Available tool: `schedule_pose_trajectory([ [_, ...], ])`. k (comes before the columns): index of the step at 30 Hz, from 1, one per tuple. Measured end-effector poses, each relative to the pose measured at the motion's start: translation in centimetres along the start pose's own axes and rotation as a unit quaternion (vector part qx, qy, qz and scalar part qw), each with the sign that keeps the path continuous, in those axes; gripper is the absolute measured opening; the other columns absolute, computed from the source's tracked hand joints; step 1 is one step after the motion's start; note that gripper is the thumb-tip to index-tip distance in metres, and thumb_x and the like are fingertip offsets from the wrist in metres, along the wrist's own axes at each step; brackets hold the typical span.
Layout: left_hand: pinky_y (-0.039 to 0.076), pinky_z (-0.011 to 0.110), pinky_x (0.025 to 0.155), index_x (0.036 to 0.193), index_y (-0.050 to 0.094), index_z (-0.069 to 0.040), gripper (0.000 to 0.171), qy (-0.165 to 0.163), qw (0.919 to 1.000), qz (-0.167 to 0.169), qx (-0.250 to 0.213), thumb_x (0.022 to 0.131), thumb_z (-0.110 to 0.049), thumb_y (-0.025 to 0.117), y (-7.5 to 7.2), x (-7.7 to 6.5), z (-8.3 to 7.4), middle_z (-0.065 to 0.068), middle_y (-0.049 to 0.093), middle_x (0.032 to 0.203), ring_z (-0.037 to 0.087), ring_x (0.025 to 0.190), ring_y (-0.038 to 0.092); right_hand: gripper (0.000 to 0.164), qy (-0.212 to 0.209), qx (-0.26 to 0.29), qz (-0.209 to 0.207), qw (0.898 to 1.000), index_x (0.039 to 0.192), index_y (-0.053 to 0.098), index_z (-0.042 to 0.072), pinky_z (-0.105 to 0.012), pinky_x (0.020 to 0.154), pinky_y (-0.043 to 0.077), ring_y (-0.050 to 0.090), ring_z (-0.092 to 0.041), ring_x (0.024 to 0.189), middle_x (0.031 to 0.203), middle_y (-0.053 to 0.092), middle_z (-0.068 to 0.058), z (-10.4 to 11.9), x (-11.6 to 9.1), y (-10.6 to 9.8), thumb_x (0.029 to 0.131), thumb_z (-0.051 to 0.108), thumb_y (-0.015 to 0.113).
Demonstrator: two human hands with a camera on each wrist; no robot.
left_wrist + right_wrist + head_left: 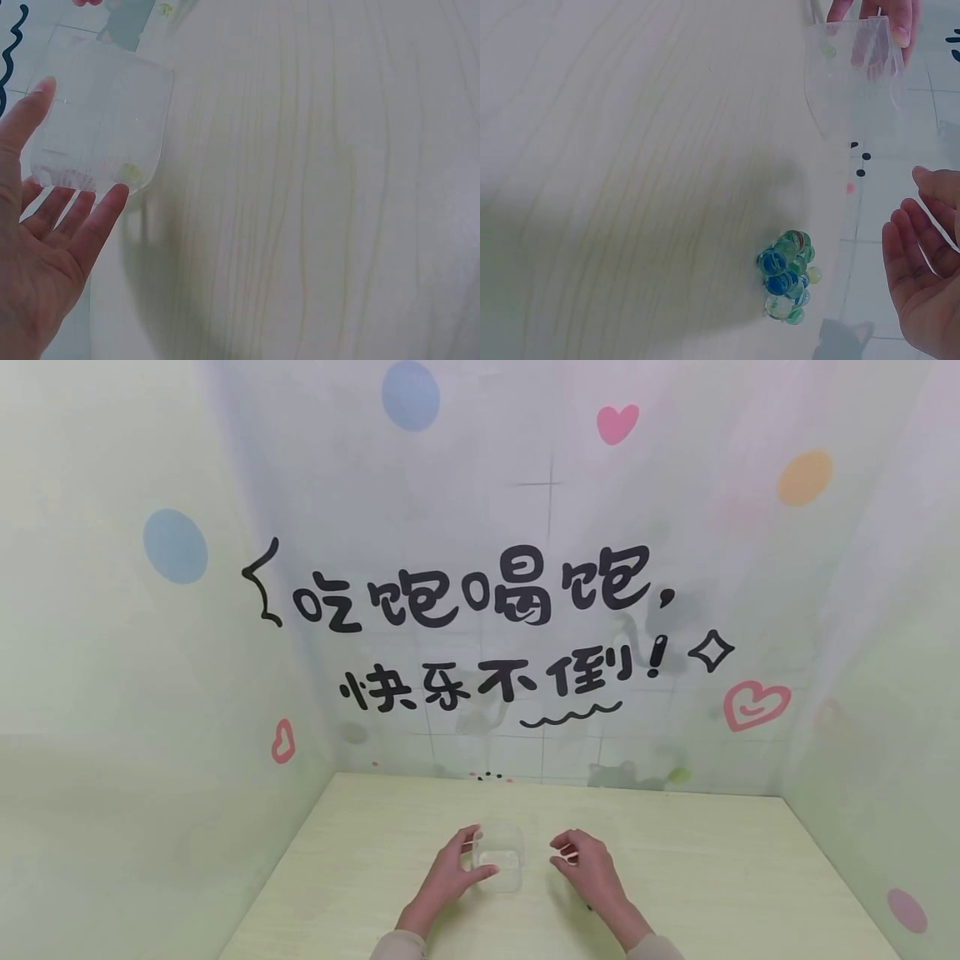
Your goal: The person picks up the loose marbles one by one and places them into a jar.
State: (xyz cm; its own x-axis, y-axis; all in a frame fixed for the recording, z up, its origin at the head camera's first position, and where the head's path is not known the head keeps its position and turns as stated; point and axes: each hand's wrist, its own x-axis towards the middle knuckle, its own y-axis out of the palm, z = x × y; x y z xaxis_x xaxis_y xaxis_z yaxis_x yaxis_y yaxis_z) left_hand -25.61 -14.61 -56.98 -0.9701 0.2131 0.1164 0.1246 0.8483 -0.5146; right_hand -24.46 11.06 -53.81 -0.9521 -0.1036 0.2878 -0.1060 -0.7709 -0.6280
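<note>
A clear plastic container stands on the light wood table. My left hand grips it from the left, with the thumb on the near side and the fingers round the far side. Inside shows a small yellow-green marble. To the right of the container is my right hand, its fingers loosely bent and nothing seen between them. Beside this hand in the right wrist view, a cluster of glass marbles in blue, green and clear lies on the table. In the head view, the right hand and forearm mostly hide the cluster.
Pale walls with printed lettering and coloured shapes enclose the table at the back and both sides. Both hands reach in from the near edge.
</note>
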Motion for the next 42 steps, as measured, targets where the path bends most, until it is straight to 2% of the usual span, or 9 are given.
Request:
schedule_pose_trajectory([
  [12, 0.048, 0.060, 0.105, 0.147, 0.039, 0.001, 0.080, 0.004, 1.0000, -0.001, -0.003, 0.085, -0.029, 0.080, -0.1, 0.0, -0.1, 0.028, 0.050, 0.142, 0.049, 0.128, 0.052, 0.014, 0.024, 0.002, -0.009, 1.000, 0.092, 0.070, 0.007, -0.025, 0.069, 0.059, 0.067, -0.016, 0.082, 0.092, 0.073, -0.005, -1.1, -0.5, -0.7, 0.082, 0.001, 0.077],
  [18, 0.047, 0.061, 0.105, 0.147, 0.039, 0.001, 0.080, 0.002, 1.0000, -0.001, -0.001, 0.085, -0.030, 0.079, -0.1, 0.0, -0.1, 0.027, 0.050, 0.142, 0.049, 0.129, 0.051, 0.016, 0.021, 0.002, -0.018, 1.000, 0.093, 0.070, 0.007, -0.027, 0.070, 0.060, 0.067, -0.015, 0.082, 0.092, 0.073, -0.004, -2.1, -0.7, -1.2, 0.080, 0.001, 0.078],
  [24, 0.048, 0.061, 0.104, 0.147, 0.039, 0.001, 0.079, 0.002, 1.0000, -0.002, 0.000, 0.086, -0.030, 0.079, -0.2, 0.0, -0.2, 0.028, 0.050, 0.142, 0.049, 0.129, 0.051, 0.016, 0.037, -0.005, -0.016, 0.999, 0.093, 0.070, 0.008, -0.022, 0.071, 0.059, 0.067, -0.014, 0.082, 0.093, 0.073, -0.004, -2.9, -0.8, -1.5, 0.081, 0.002, 0.078],
  [36, 0.047, 0.061, 0.105, 0.147, 0.039, 0.001, 0.080, -0.003, 1.0000, 0.001, 0.000, 0.085, -0.029, 0.079, -0.1, 0.0, -0.2, 0.029, 0.050, 0.142, 0.049, 0.129, 0.051, 0.015, 0.061, 0.010, -0.018, 0.998, 0.095, 0.070, 0.004, -0.022, 0.070, 0.059, 0.067, -0.014, 0.082, 0.093, 0.073, -0.007, -3.7, -1.4, -2.2, 0.082, 0.001, 0.076],
  [42, 0.047, 0.062, 0.105, 0.147, 0.039, 0.001, 0.080, -0.001, 1.0000, -0.001, 0.006, 0.085, -0.029, 0.080, 0.0, 0.0, 0.0, 0.029, 0.051, 0.142, 0.049, 0.128, 0.052, 0.015, 0.073, 0.006, -0.016, 0.997, 0.095, 0.070, 0.005, -0.020, 0.069, 0.058, 0.066, -0.014, 0.082, 0.090, 0.072, -0.003, -4.1, -1.7, -2.4, 0.082, 0.002, 0.077],
])
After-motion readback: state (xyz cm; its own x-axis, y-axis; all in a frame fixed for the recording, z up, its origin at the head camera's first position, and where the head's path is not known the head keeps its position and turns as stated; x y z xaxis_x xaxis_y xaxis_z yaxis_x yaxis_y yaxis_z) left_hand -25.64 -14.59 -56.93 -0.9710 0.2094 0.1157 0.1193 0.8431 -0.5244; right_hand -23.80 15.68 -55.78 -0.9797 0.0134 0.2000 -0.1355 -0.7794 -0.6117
